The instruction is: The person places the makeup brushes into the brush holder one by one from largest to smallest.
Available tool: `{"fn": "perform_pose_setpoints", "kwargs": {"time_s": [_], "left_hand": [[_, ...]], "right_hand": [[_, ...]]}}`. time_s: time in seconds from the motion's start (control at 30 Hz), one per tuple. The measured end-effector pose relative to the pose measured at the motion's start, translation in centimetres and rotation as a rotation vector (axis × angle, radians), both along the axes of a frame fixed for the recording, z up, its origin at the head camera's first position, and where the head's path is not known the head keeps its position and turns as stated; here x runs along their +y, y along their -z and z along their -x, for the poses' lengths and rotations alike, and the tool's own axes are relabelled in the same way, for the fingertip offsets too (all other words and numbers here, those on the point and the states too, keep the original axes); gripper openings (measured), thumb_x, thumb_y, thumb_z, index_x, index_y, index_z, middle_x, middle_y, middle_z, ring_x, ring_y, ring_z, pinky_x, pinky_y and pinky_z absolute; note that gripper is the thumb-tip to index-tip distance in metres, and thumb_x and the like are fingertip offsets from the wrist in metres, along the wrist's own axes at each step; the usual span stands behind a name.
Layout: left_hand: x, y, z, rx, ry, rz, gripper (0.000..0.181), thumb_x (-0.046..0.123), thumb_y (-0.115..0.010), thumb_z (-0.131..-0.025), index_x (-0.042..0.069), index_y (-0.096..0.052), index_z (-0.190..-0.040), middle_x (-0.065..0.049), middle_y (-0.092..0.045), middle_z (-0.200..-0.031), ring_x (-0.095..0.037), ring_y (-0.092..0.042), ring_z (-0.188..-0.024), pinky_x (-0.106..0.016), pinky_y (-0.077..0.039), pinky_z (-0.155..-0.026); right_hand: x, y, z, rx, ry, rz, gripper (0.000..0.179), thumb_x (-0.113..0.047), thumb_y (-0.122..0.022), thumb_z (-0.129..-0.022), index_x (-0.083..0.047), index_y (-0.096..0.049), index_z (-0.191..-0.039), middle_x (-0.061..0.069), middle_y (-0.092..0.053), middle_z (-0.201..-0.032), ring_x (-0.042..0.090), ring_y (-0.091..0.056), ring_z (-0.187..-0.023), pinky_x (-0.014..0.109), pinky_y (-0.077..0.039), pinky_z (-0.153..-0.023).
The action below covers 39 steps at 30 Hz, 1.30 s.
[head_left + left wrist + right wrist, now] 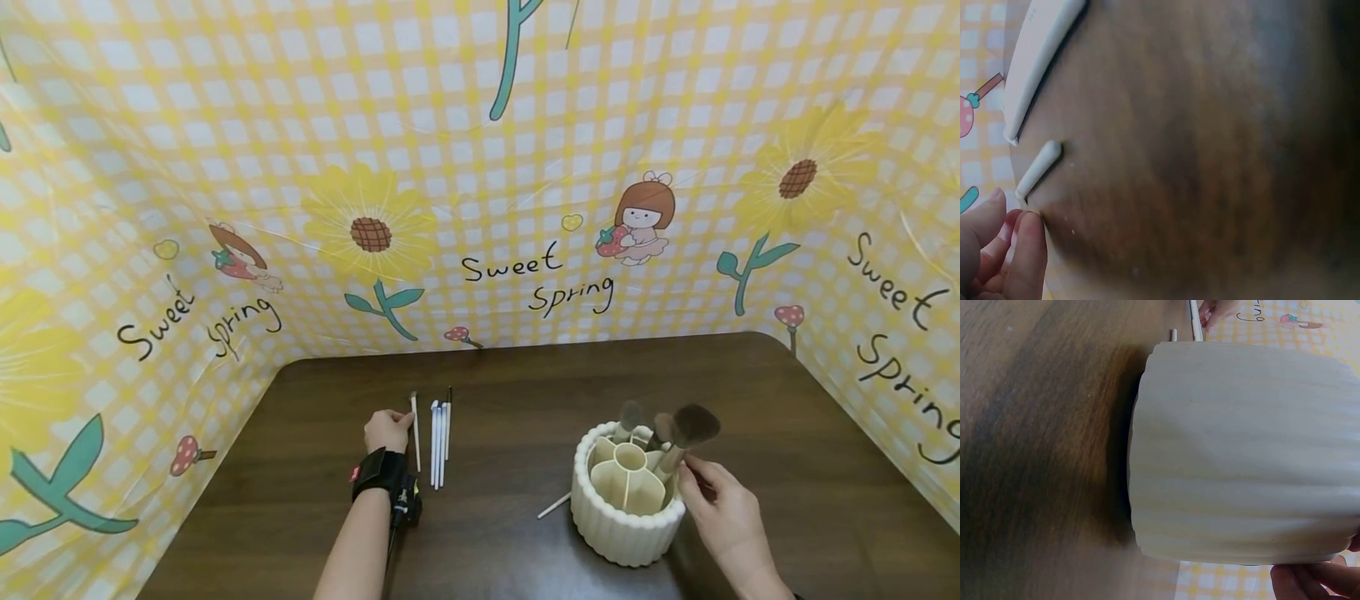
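My left hand (386,430) pinches the far end of a slim, pale-handled makeup brush (417,442) at the table's left. In the left wrist view its fingertips meet at the thin end of that brush (1040,167). To its right lie several white slim brushes (441,446), side by side. A round cream brush holder (628,529) with ribbed walls and petal-shaped compartments stands upright on the right. Beside the largest fluffy brush (694,426), my right hand (723,508) grips the holder's right rim. Its fingers (1300,581) show past the wall in the right wrist view.
Two smaller brushes (631,415) also stand in the holder. A thin pale stick (555,506) lies left of the holder, partly hidden by it. The dark wooden table (510,417) is bordered by a yellow checked cloth (480,183) at the back and sides.
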<state>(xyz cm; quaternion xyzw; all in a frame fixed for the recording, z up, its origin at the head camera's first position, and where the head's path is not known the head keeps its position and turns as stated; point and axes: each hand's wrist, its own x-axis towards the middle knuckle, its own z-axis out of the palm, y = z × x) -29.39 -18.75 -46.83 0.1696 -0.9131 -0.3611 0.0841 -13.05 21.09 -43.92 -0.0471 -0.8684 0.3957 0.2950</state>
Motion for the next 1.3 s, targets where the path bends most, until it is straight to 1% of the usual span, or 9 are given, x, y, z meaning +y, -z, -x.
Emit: {"fn": "perform_pose_setpoints", "kwargs": {"time_s": [0.1, 0.2, 0.3, 0.53, 0.8, 1.03, 1.17, 1.3], "left_hand": [[-0.18, 0.31, -0.01, -0.003, -0.004, -0.002, 0.028, 0.022, -0.063, -0.092, -0.005, -0.072, -0.089, -0.021, -0.071, -0.087, -0.036, -0.062, -0.080, -0.043, -0.048, -0.072], [-0.34, 0.68, 0.05, -0.008, -0.013, -0.004, 0.028, 0.021, -0.063, -0.091, -0.005, -0.073, -0.088, -0.022, -0.071, -0.089, -0.037, -0.063, -0.083, -0.045, -0.049, -0.076], [-0.39, 0.81, 0.12, -0.020, -0.009, -0.003, 0.027, 0.021, -0.064, -0.091, -0.004, -0.073, -0.088, -0.022, -0.071, -0.092, -0.038, -0.063, -0.085, -0.046, -0.049, -0.077], [-0.24, 0.32, 0.31, -0.043, 0.012, 0.009, 0.024, 0.020, -0.067, -0.087, -0.003, -0.075, -0.084, -0.020, -0.073, -0.089, -0.038, -0.064, -0.084, -0.046, -0.051, -0.076], [-0.43, 0.77, 0.76, -0.066, 0.037, 0.045, 0.024, 0.021, -0.069, -0.085, -0.001, -0.075, -0.081, -0.020, -0.073, -0.090, -0.040, -0.065, -0.087, -0.048, -0.051, -0.081], [-0.34, 0.23, 0.57, -0.086, 0.071, 0.069, 0.020, 0.016, -0.067, -0.083, -0.002, -0.075, -0.081, -0.022, -0.073, -0.090, -0.041, -0.065, -0.087, -0.048, -0.052, -0.082], [-0.53, 0.45, 0.69, -0.075, 0.078, 0.072, 0.020, 0.016, -0.065, -0.081, -0.001, -0.075, -0.080, -0.022, -0.072, -0.089, -0.040, -0.065, -0.086, -0.048, -0.052, -0.081], [-0.65, 0.45, 0.84, -0.035, 0.072, 0.071, 0.020, 0.016, -0.064, -0.080, -0.001, -0.075, -0.080, -0.020, -0.073, -0.087, -0.040, -0.065, -0.085, -0.047, -0.052, -0.080]], "right_hand": [[-0.05, -0.06, -0.01, -0.004, -0.012, -0.006, 0.021, -0.003, -0.061, -0.084, 0.004, -0.071, -0.100, 0.019, -0.070, -0.092, -0.024, -0.045, -0.074, -0.001, -0.039, -0.064], [-0.10, -0.12, -0.02, -0.014, -0.019, -0.010, 0.021, -0.004, -0.061, -0.084, 0.004, -0.071, -0.100, 0.019, -0.070, -0.093, -0.024, -0.045, -0.074, -0.001, -0.039, -0.064], [-0.07, -0.14, -0.01, -0.023, -0.018, -0.010, 0.021, -0.004, -0.061, -0.084, 0.004, -0.072, -0.100, 0.018, -0.071, -0.094, -0.024, -0.045, -0.075, -0.001, -0.039, -0.064], [0.12, -0.15, -0.02, -0.036, -0.005, -0.014, 0.021, -0.006, -0.062, -0.084, 0.003, -0.072, -0.100, 0.018, -0.071, -0.095, -0.025, -0.044, -0.076, -0.002, -0.038, -0.065], [0.22, -0.24, -0.02, -0.053, -0.011, -0.004, 0.022, -0.006, -0.062, -0.084, 0.004, -0.072, -0.100, 0.020, -0.071, -0.095, -0.025, -0.045, -0.075, -0.002, -0.038, -0.064], [0.26, -0.16, 0.04, -0.039, -0.015, -0.002, 0.021, -0.005, -0.063, -0.083, 0.004, -0.072, -0.100, 0.021, -0.071, -0.095, -0.025, -0.044, -0.075, -0.003, -0.038, -0.063], [0.26, -0.22, 0.05, -0.052, -0.013, 0.003, 0.021, -0.006, -0.063, -0.083, 0.004, -0.072, -0.100, 0.021, -0.071, -0.096, -0.025, -0.045, -0.075, -0.003, -0.038, -0.063], [0.27, -0.27, 0.02, -0.061, -0.014, 0.004, 0.022, -0.006, -0.062, -0.084, 0.004, -0.072, -0.101, 0.021, -0.071, -0.097, -0.024, -0.045, -0.075, -0.003, -0.038, -0.063]]}}
